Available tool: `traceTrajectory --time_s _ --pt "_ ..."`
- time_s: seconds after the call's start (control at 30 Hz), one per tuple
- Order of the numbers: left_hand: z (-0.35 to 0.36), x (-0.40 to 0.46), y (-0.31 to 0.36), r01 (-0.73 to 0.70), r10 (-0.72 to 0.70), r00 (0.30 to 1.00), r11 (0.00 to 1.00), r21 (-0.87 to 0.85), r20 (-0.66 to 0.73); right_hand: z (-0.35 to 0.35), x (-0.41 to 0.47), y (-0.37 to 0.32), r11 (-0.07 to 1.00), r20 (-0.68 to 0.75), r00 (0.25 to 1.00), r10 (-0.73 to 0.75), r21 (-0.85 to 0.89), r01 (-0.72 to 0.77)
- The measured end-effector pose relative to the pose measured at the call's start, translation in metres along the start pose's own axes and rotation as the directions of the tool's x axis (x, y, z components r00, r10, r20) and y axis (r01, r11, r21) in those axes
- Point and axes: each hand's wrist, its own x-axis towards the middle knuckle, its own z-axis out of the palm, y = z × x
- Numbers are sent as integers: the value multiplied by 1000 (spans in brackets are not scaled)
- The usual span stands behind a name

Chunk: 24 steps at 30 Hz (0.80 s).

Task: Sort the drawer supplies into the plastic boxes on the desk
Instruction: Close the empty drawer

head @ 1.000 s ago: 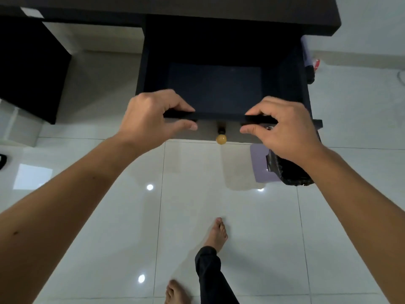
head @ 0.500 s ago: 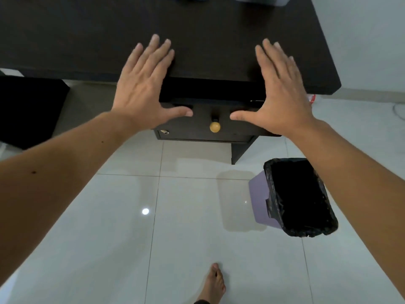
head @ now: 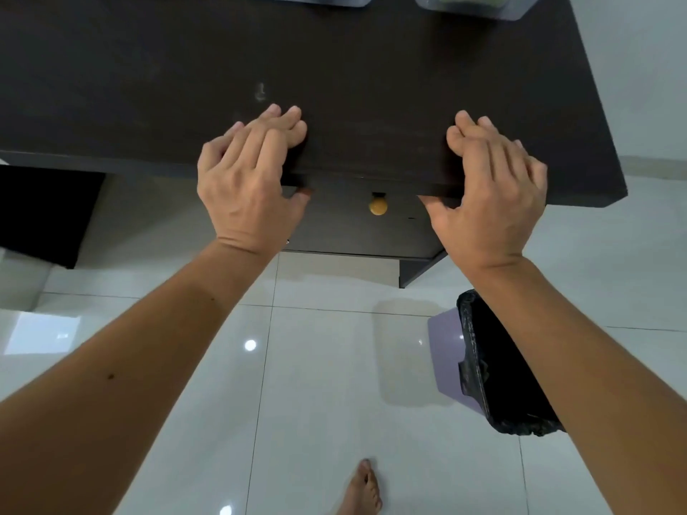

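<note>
Drawer [head: 371,221] is closed now under the bench [head: 334,68], sorting looks finished.

One second ago it stood open and looked empty; now only its front with the yellow knob [head: 378,206] shows. Left hand [head: 249,172] and right hand [head: 490,180] rest on the bench edge above the knob, fingers loosely bent, holding nothing. Plastic boxes [head: 476,5] sit at the far edge.
</note>
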Motion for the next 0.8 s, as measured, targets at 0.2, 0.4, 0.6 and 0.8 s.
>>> traceTrajectory --time_s 0.2,0.4,0.6,0.8 --pt "-6 1 0 -13 13 999 1000 14 49 -5 1 1 1000 40 999 -15 2 15" --pt "-10 2 3 0 -2 996 1000 25 84 -8 0 -1 1000 50 999 0 -17 1" --pt "-14 1 6 29 -33 991 999 36 132 -8 -1 -2 1000 74 997 3 -4 -3" --pt "-29 3 14 99 -103 961 995 28 257 -22 0 -7 1000 194 981 18 7 -20"
